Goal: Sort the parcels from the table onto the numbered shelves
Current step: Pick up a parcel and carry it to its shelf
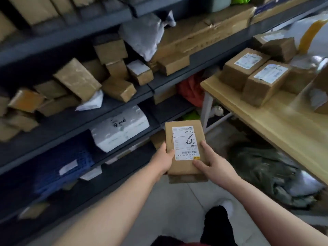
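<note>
I hold a small brown cardboard parcel (pixel 184 135) in front of me, above the floor. Its white label carries a handwritten mark like "1-8" and a barcode. My left hand (pixel 164 159) grips its left edge, thumb on top. My right hand (pixel 212 165) holds the lower right corner, thumb lying across the label's bottom. The dark grey shelves (pixel 113 102) rise to the left, stacked with many brown boxes and white bags. On the right stands the wooden table (pixel 276 125) with several more labelled parcels (pixel 266 80).
A large white wrapped package (pixel 120 128) and a blue crate (pixel 62 164) sit on lower shelves. A dark green bundle (pixel 266 173) lies on the floor under the table. My dark shoe (pixel 217 224) is below. Red fabric (pixel 191 89) shows behind the table's corner.
</note>
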Demonstrator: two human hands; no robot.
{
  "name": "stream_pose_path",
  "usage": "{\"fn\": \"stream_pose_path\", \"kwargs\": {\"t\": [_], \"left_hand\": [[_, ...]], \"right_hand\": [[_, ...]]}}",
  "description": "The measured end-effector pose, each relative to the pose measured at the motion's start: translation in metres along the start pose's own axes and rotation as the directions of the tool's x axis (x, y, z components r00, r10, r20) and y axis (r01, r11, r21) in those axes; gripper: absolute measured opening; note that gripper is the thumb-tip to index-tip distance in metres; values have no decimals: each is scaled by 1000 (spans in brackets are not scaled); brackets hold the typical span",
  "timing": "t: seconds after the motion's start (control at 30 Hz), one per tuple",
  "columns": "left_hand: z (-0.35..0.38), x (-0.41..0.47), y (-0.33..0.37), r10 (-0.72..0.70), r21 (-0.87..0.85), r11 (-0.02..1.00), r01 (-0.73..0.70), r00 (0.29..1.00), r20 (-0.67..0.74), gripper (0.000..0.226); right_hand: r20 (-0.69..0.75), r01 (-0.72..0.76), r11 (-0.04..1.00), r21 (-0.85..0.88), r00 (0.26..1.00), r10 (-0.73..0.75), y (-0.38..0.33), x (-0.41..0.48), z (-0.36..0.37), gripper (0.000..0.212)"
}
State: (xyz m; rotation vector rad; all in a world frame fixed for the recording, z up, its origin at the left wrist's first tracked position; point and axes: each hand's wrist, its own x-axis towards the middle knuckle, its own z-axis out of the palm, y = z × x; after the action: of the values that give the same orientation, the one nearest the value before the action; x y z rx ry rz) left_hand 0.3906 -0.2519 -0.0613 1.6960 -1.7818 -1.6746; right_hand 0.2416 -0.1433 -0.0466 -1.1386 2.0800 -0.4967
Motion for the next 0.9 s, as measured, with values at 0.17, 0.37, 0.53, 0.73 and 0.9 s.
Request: {"fn": "stream_pose_path", "kwargs": {"t": [0.17,0.37,0.53,0.73,0.9], "left_hand": [[-91,-49,-68,-95,-131,989,67,972,-215,38],[-159,-114,-132,-270,-305,942,141,857,-439,45],[-191,-157,-176,-409,-441,885,150,704,-581,45],[-207,-208,-199,-579,-664,747,29,520,-629,31],[-210,-240,-221,-692,-762,645,-56,380,-613,27]], "right_hand": [[157,230,971,-62,963,-218,-80,-9,71,74],[384,515,852,-94,808,-446,-159,-14,139,64],[561,704,706,-80,617,-552,-213,-23,191,64],[731,824,567,-7,391,-559,-265,-39,237,65],[811,885,458,80,209,-546,-296,-58,272,66]]}}
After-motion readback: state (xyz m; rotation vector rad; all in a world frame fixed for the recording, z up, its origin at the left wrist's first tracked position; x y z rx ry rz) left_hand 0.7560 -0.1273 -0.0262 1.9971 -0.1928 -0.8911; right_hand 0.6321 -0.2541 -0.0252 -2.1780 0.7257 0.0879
